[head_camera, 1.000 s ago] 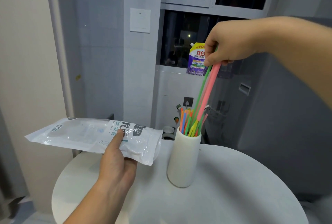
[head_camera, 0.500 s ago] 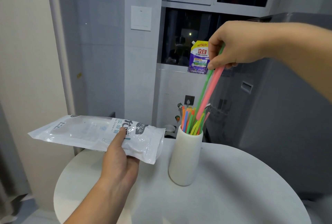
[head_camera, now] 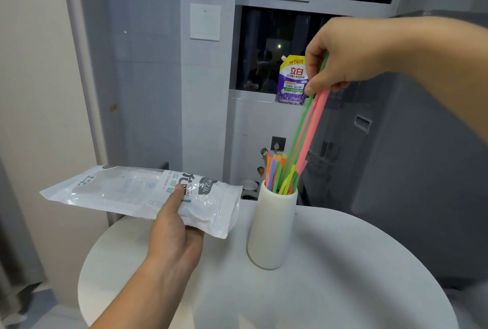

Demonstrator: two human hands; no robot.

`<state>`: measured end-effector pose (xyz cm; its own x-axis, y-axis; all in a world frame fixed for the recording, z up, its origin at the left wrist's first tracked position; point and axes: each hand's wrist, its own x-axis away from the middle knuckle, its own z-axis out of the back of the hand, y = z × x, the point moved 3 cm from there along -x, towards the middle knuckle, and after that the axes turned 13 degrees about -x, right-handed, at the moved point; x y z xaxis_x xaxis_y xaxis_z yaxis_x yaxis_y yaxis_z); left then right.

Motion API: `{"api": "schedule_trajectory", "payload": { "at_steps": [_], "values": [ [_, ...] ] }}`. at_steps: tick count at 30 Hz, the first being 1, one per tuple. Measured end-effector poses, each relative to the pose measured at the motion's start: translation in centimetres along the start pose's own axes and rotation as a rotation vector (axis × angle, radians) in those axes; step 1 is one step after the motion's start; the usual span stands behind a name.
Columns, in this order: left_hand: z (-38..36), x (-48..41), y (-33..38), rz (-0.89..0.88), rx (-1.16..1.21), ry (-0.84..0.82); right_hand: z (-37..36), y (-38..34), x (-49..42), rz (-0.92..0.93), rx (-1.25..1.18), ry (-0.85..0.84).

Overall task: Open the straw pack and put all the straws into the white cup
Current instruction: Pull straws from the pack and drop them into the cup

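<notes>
Right hand [head_camera: 340, 60] is raised above and to the right of the white cup [head_camera: 272, 225], forearm coming in from the upper right, fingers and thumb pinching the tops of a few pink & green straws [head_camera: 307, 130]. These slant down-left, lower tips just above the cup's mouth, among the straws already standing in it. Left hand [head_camera: 175, 231] reaches in from below, palm under the straw pack [head_camera: 140, 194], thumb on top, holding it roughly level above the round table [head_camera: 343, 289] w/ its wrinkled end toward the cup.
</notes>
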<state>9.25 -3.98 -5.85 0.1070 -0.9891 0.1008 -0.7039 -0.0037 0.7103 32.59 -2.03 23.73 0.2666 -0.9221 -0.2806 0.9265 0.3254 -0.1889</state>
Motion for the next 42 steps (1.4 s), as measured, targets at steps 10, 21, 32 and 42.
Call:
{"api": "schedule_trajectory", "payload": {
  "at_steps": [10,21,32,42],
  "values": [
    [0.1,-0.1,-0.1,0.007,-0.014,-0.003,0.9,-0.6,0.4,-0.013,0.010,0.046],
    [0.0,-0.2,-0.3,-0.010,0.007,-0.014,1.6,-0.3,0.7,-0.054,0.041,0.050],
    [-0.1,-0.5,-1.0,0.023,-0.002,-0.025,3.0,0.3,1.5,-0.062,0.035,0.069],
    [-0.1,-0.6,-1.2,0.038,-0.007,-0.043,0.8,0.4,0.2,-0.046,0.027,0.002]
  ]
}}
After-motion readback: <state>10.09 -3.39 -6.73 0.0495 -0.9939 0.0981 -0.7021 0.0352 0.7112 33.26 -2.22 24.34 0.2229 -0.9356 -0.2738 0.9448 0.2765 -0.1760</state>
